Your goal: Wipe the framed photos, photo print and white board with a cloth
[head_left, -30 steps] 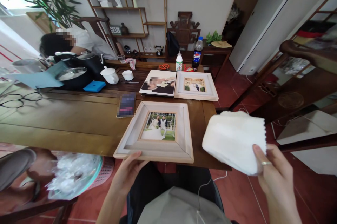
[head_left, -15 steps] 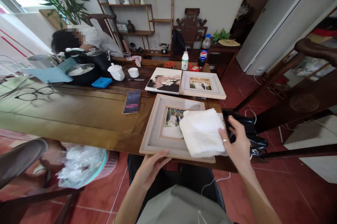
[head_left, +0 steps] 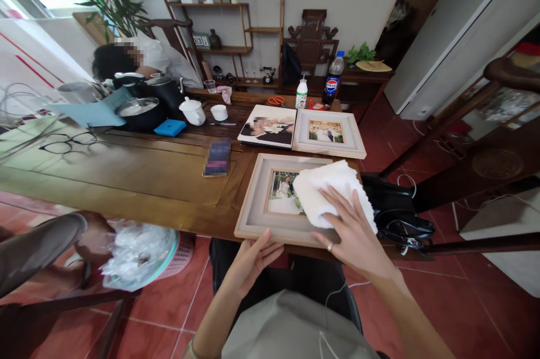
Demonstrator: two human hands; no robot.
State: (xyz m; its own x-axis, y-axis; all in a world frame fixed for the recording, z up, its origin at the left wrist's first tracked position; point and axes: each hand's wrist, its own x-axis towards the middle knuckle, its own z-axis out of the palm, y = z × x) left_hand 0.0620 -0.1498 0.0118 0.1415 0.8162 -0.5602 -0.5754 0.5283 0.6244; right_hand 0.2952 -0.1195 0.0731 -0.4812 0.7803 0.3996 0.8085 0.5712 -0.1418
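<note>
A pale wooden picture frame (head_left: 248,196) with a wedding photo lies at the near edge of the table. My left hand (head_left: 253,260) grips its front edge, thumb on top and fingers underneath. On the frame's right part rests a folded white cloth (head_left: 314,196), which hides part of the photo. My right hand (head_left: 354,229) lies over the cloth with fingers stretched out and spread, the thumb near the frame's front edge. Behind are a second framed photo (head_left: 356,137) and a photo album or panel (head_left: 270,117), side by side.
On the table (head_left: 169,179) are a phone-like item (head_left: 217,157), glasses (head_left: 63,145), a white teapot (head_left: 192,111), orange-handled scissors (head_left: 276,101) and a cola bottle (head_left: 333,80). A black bag (head_left: 392,207) is at the right. A person (head_left: 156,61) leans at the far left. A bag-filled basket (head_left: 177,257) stands below.
My right hand has moved left from the cloth's right edge onto its top, fingers spreading over it. The cloth has turned and shifted slightly. My left hand stays at the frame's front edge.
</note>
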